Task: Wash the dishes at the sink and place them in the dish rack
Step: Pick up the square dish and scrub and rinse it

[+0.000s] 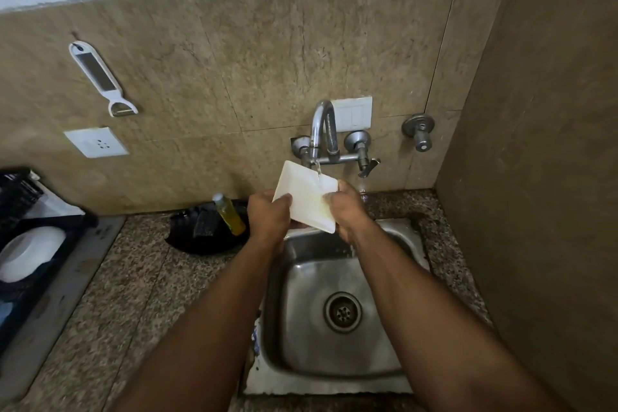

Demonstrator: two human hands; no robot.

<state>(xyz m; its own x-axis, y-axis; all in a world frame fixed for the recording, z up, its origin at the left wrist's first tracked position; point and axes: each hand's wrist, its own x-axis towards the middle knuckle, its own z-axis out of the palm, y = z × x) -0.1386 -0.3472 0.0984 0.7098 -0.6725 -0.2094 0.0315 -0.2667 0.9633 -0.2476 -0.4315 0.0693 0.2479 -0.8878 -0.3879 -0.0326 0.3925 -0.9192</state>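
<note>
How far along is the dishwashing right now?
One white bowl already sits in the black dish rack. Both hands, left hand and right hand, hold a square white plate under the running tap. It still needs racking.

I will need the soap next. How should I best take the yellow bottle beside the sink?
Grip the yellow bottle around its upper body, below the cap, coming from the right with the fingers wrapped round. It leans tilted in the black holder, so only the upper part stands free.

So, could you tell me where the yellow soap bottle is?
Head view: the yellow soap bottle lies left of the sink, on a black tray against the wall.
</note>
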